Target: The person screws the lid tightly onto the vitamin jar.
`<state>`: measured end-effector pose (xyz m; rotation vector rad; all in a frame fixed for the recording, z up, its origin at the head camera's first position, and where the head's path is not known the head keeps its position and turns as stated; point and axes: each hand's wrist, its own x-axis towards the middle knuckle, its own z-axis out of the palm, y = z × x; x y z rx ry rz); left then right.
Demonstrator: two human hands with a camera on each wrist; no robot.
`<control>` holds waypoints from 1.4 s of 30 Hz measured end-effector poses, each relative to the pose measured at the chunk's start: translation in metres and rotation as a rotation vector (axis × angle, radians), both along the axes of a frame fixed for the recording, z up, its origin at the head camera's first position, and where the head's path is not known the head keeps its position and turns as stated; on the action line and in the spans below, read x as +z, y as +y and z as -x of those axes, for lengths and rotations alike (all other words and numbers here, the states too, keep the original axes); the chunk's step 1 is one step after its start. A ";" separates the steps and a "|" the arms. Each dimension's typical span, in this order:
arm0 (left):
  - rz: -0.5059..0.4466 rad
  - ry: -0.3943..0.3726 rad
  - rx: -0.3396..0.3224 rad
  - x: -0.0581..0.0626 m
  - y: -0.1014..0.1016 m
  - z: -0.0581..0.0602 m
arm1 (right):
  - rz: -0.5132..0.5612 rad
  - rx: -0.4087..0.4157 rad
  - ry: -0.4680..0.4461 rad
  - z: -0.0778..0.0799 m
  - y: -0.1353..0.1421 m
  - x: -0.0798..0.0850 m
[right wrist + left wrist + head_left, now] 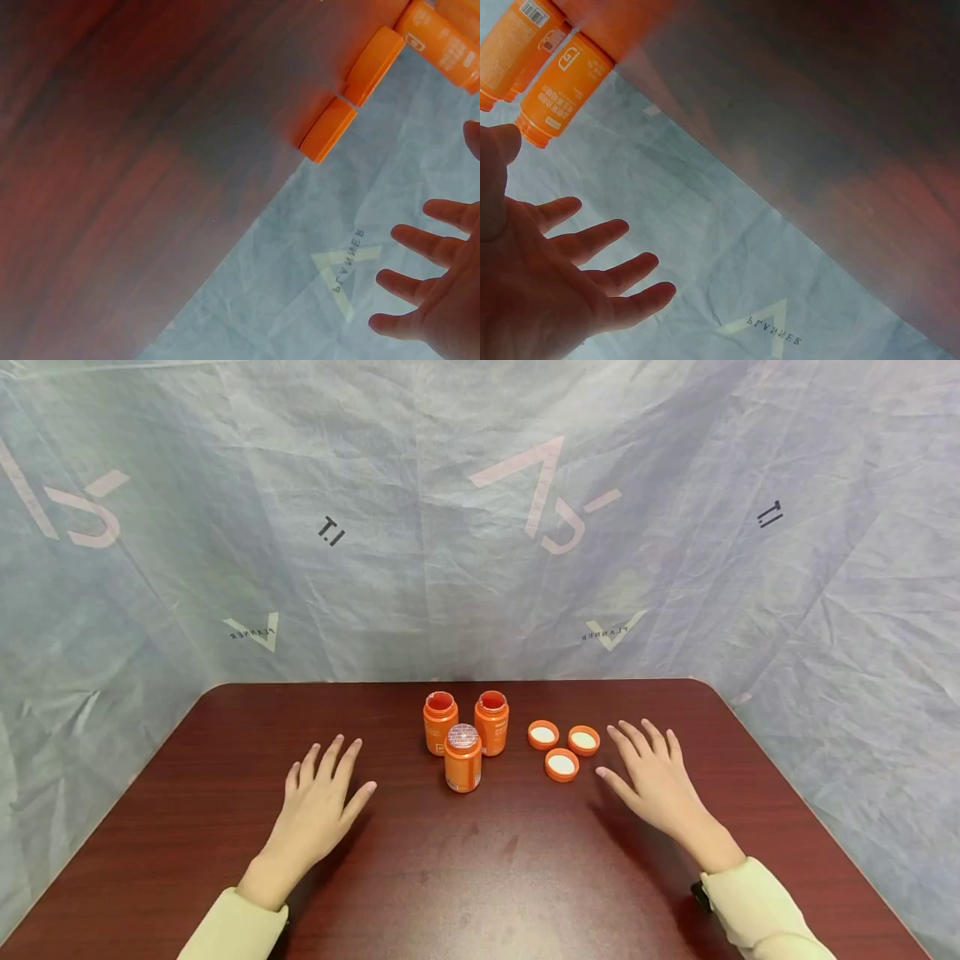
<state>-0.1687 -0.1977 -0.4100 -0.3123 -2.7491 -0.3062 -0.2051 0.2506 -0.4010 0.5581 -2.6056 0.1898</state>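
Three orange bottles stand upright in a cluster near the table's middle. The front bottle (462, 768) has a printed seal over its mouth; the back left bottle (441, 727) and back right bottle (491, 727) show uncovered mouths. To their right lie three orange screw caps, white insides up: a left cap (543, 735), a right cap (583, 741) and a front cap (562, 766). My left hand (318, 806), fingers spread and holding nothing, is left of the bottles. Just right of the caps, my right hand (654, 777) is likewise spread and holds nothing.
The dark red-brown wooden table (480, 877) has rounded far corners. Behind it and along both sides hangs a grey-blue printed sheet (420, 568). Pale sleeves cover both forearms, and something black (701, 896) shows at the right cuff.
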 end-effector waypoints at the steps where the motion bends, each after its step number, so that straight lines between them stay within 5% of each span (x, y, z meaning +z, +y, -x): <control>1: 0.003 0.005 -0.005 0.000 0.001 0.001 | 0.000 0.007 0.003 0.001 -0.001 0.000; 19: 0.053 0.114 -0.116 0.005 0.033 0.017 | -0.067 0.105 0.023 0.018 -0.023 -0.002; 42: 0.088 0.092 -0.194 -0.006 0.068 0.031 | -0.173 0.189 -0.026 0.030 -0.035 -0.015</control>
